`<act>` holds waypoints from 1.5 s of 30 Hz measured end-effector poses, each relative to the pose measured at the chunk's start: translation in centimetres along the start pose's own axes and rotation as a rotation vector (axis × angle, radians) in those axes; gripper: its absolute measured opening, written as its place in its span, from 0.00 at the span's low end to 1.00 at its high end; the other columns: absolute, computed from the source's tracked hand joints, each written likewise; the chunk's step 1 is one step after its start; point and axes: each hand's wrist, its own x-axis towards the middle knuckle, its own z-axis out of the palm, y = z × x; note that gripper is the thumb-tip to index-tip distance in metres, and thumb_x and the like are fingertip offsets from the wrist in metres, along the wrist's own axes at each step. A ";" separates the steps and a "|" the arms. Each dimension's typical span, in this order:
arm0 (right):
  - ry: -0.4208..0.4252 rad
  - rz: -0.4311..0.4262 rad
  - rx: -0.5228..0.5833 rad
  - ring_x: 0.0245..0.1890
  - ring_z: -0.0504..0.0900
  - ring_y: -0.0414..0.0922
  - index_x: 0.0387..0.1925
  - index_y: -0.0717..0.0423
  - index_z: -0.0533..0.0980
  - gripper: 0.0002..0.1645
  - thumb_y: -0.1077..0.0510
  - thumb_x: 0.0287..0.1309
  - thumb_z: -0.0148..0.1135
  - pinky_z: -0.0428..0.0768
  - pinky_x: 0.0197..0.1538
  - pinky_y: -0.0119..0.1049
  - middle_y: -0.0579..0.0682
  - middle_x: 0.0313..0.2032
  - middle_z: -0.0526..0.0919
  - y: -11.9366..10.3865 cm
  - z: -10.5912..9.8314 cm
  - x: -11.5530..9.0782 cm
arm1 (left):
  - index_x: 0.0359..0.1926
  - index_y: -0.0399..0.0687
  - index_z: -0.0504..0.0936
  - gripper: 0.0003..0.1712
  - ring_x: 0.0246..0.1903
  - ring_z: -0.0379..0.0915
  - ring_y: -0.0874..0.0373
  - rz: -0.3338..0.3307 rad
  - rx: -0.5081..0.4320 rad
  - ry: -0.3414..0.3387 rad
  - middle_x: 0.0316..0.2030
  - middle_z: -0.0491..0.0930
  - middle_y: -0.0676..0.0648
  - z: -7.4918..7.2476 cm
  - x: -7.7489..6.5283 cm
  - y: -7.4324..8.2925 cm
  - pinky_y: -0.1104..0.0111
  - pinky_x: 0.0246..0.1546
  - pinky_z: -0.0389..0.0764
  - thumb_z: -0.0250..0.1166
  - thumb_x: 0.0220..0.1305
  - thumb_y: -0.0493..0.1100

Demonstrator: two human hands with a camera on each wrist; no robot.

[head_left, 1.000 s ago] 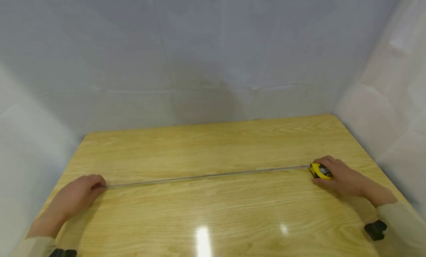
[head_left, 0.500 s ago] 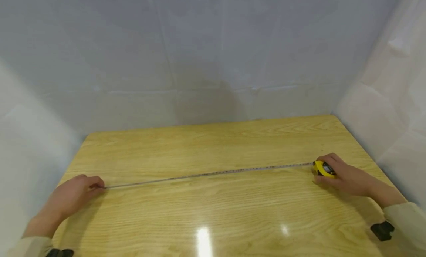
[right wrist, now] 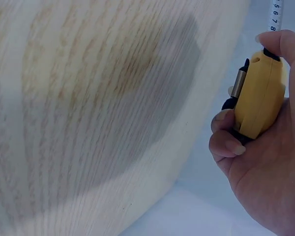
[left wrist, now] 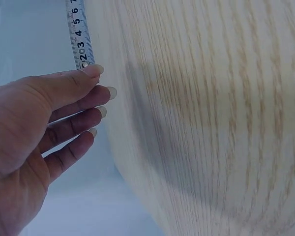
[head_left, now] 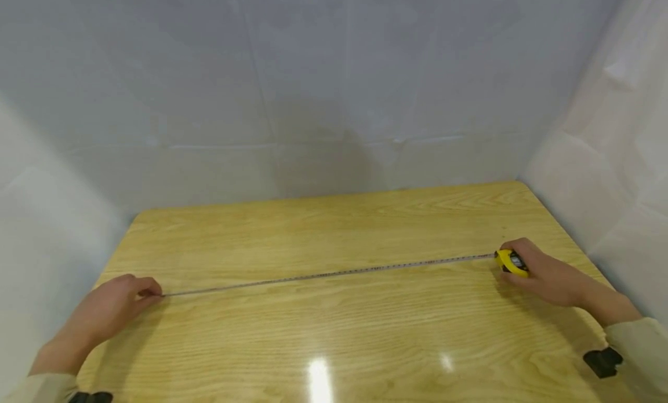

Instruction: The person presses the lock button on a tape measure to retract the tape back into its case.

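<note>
A yellow and black tape measure (head_left: 511,262) is in my right hand (head_left: 548,278), whose fingers curl round its case. From the case a thin marked blade (head_left: 334,273) runs straight across to my left hand (head_left: 115,307). My left thumb and forefinger pinch the blade's free end, and low numbers show just past the thumb on the blade (left wrist: 79,37) in the left wrist view. In the right wrist view, my thumb lies over the mouth of the yellow case (right wrist: 260,93), and a metal clip (right wrist: 239,83) shows on its side. The end hook is hidden under the left fingers.
Below the tape spreads a wood-grain table (head_left: 313,322) with rounded far corners. Pale sheeting (head_left: 323,90) hangs behind it and along both sides. Black devices (head_left: 602,362) are strapped at both wrists.
My right hand has moved a little right and away from me with the tape measure, so the blade is pulled out slightly longer. The left hand has shifted slightly left, still pinching the end.
</note>
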 end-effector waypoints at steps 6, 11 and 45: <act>0.017 0.036 0.011 0.32 0.68 0.42 0.54 0.53 0.62 0.23 0.46 0.67 0.56 0.71 0.31 0.32 0.51 0.43 0.66 0.1 0.1 0.2 | 0.32 0.52 0.84 0.04 0.30 0.78 0.54 0.009 0.003 -0.005 0.29 0.81 0.58 -0.3 0.0 0.2 0.57 0.31 0.78 0.69 0.56 0.38; 0.019 0.027 -0.001 0.32 0.68 0.42 0.57 0.55 0.62 0.23 0.49 0.69 0.54 0.72 0.31 0.33 0.54 0.45 0.66 0.1 0.0 0.1 | 0.32 0.52 0.84 0.05 0.31 0.78 0.54 0.004 -0.012 -0.025 0.28 0.81 0.58 -0.4 0.1 0.4 0.57 0.31 0.79 0.69 0.56 0.37; 0.032 -0.044 0.106 0.36 0.66 0.44 0.53 0.62 0.61 0.27 0.61 0.58 0.66 0.74 0.31 0.32 0.60 0.48 0.61 -0.2 0.7 0.3 | 0.33 0.53 0.84 0.04 0.28 0.78 0.59 0.003 0.009 -0.009 0.28 0.81 0.59 -0.8 0.4 0.8 0.60 0.27 0.79 0.69 0.57 0.38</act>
